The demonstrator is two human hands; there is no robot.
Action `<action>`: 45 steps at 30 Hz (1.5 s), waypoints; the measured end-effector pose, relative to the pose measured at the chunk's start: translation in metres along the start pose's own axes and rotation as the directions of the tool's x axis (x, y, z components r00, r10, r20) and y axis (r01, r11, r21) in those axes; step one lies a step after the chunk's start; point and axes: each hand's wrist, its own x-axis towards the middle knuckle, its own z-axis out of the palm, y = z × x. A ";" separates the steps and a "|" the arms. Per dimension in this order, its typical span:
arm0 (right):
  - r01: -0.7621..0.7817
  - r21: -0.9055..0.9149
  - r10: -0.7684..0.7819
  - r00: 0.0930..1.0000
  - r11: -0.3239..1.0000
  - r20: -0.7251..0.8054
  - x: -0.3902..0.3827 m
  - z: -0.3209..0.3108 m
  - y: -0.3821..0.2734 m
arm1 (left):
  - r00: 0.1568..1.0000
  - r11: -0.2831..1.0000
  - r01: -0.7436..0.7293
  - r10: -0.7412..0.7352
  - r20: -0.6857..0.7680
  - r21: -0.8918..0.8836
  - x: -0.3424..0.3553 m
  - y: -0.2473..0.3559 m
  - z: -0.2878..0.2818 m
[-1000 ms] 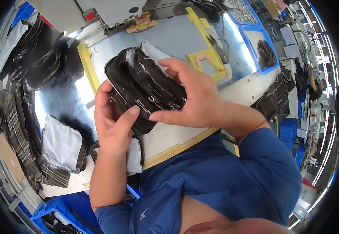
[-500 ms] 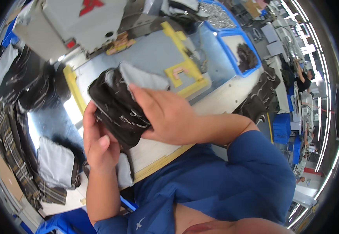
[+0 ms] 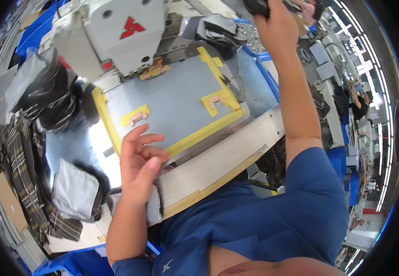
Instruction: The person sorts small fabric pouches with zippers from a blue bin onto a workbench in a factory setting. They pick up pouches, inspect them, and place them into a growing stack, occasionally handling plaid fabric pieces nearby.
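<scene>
My right hand (image 3: 273,25) is stretched far up and to the right, over the back of the bench. It is shut on a dark zippered pouch (image 3: 254,5), which the top edge of the picture mostly cuts off. My left hand (image 3: 139,161) hovers with its fingers apart and holds nothing. It is just above the near edge of a grey sewing plate (image 3: 176,99) with a yellow border. A grey padded piece (image 3: 153,209) lies under my left wrist.
A white sewing machine head (image 3: 116,32) stands behind the plate. At the left are dark bags (image 3: 57,101), plaid fabric (image 3: 20,170) and another grey padded piece (image 3: 75,191). At the back right is a blue bin (image 3: 259,64). Another person (image 3: 360,101) works far right.
Both hands were holding the dark pouch over the plate. My right hand has carried it up and away to the back right, and my left hand has let go and stays open.
</scene>
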 end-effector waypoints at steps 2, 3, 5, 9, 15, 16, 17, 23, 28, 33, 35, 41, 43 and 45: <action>0.088 -0.003 -0.087 0.988 0.996 0.129 -0.007 0.055 0.025 | 0.996 0.991 0.010 -0.021 0.082 0.136 -0.002 0.002 0.003; 0.135 0.014 -0.135 0.973 0.991 0.189 -0.021 0.084 0.032 | 0.993 0.978 0.018 -0.042 0.108 0.210 -0.004 0.005 0.004; -0.011 0.194 -0.094 0.848 0.981 0.522 -0.064 0.133 0.040 | 0.974 0.851 -0.122 0.004 0.225 0.511 -0.008 0.023 0.014; -0.027 0.083 -0.032 0.776 0.996 0.630 -0.071 0.124 -0.002 | 0.927 0.548 -0.375 0.195 0.321 0.748 -0.038 0.071 0.025; -0.195 0.638 -0.274 0.782 0.745 0.559 -0.065 0.022 -0.118 | 0.758 -0.001 0.158 0.641 -0.121 0.987 -0.092 0.097 -0.061; -0.176 0.736 -0.456 0.685 0.654 0.568 -0.066 -0.003 -0.147 | 0.643 0.128 0.330 0.695 -0.321 0.935 -0.105 0.098 -0.083; -0.130 0.823 -0.628 0.584 0.554 0.515 -0.075 -0.019 -0.170 | 0.487 0.268 0.467 0.718 -0.498 0.843 -0.116 0.099 -0.099; -0.100 0.944 -0.854 0.405 0.313 0.326 -0.103 -0.055 -0.287 | 0.352 0.526 0.724 0.274 -0.895 0.446 -0.159 0.074 -0.132; -0.246 0.959 -0.962 0.199 0.138 0.190 -0.099 -0.066 -0.308 | 0.343 0.715 0.511 0.340 -0.876 0.477 -0.151 0.049 -0.116; -0.809 0.583 -0.689 0.461 -0.068 0.559 -0.079 -0.054 -0.300 | 0.386 0.913 0.297 0.151 -0.910 0.278 -0.159 0.040 -0.122; -0.872 0.387 -0.454 0.487 -0.300 0.746 -0.070 -0.032 -0.328 | 0.408 0.949 0.226 0.112 -0.906 0.219 -0.160 0.045 -0.113; -0.855 0.492 -0.624 0.294 0.167 0.724 -0.069 -0.003 -0.372 | 0.427 0.998 -0.035 0.058 -0.903 0.047 -0.166 0.040 -0.095; -0.885 0.425 -0.641 0.215 0.190 0.737 -0.065 -0.014 -0.372 | 0.458 0.986 -0.120 -0.052 -0.887 -0.119 -0.172 0.029 -0.098; -0.885 0.385 -0.664 0.123 0.263 0.737 -0.057 -0.026 -0.370 | 0.574 0.924 -0.236 -0.118 -0.811 -0.301 -0.178 0.036 -0.091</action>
